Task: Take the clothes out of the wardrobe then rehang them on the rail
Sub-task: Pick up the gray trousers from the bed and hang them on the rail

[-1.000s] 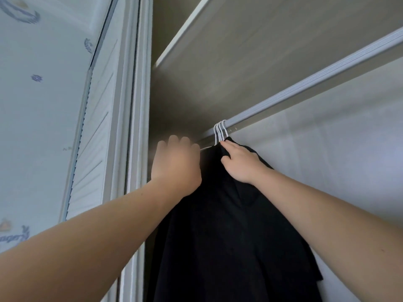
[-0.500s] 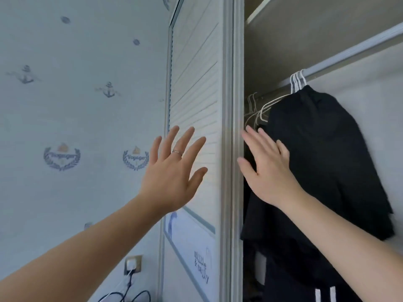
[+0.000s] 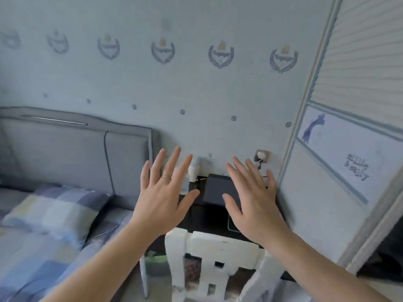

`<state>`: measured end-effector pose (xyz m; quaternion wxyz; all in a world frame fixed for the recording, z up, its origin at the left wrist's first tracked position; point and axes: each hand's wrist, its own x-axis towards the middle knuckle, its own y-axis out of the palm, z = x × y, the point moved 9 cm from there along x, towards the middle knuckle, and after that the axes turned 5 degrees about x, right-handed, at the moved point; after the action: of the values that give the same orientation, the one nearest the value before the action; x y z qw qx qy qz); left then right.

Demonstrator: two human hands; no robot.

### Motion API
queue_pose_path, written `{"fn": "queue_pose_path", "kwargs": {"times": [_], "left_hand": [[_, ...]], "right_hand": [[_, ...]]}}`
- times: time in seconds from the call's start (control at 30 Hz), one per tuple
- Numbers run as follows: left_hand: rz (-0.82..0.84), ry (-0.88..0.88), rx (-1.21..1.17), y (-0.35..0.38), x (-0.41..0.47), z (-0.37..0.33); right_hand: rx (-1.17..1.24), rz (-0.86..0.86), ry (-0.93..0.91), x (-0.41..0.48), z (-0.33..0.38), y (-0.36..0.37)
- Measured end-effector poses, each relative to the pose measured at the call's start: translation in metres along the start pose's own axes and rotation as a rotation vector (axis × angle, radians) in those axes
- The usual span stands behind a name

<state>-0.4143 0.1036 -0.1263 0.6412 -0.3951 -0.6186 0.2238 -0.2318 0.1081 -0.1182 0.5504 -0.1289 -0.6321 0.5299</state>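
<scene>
My left hand is raised in front of me with fingers spread, holding nothing; a ring sits on one finger. My right hand is held up beside it, also spread and empty. The white slatted wardrobe door fills the right side. A dark sliver of the wardrobe's inside shows at the lower right edge. The black clothes, the hangers and the rail are out of view.
A bed with a grey padded headboard and a blue checked pillow lies at the left. A dark bedside table carries a black box. A white chair back stands below my hands. A wall socket sits on the patterned wall.
Both hands let go of the hangers on the rail and opened. My view swung left and down, from the wardrobe's inside to the wall, bed and bedside table.
</scene>
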Motion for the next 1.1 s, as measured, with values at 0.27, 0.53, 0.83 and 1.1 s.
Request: {"fn": "queue_pose_path", "kwargs": {"times": [0.27, 0.53, 0.83, 1.1], "left_hand": [[0.187, -0.568, 0.160, -0.015, -0.222, 0.195], [0.248, -1.030, 0.301, -0.068, -0.420, 0.293], [0.407, -1.420, 0.363, -0.093, -0.568, 0.360], [0.442, -1.666, 0.264, -0.086, -0.623, 0.457]], "right_hand": [[0.227, 0.315, -0.202, -0.035, 0.186, 0.179], [0.378, 0.588, -0.493, -0.082, 0.372, 0.290], [0.457, 0.783, -0.800, -0.107, 0.545, 0.385], [0.342, 0.940, -0.978, -0.091, 0.647, 0.475]]}}
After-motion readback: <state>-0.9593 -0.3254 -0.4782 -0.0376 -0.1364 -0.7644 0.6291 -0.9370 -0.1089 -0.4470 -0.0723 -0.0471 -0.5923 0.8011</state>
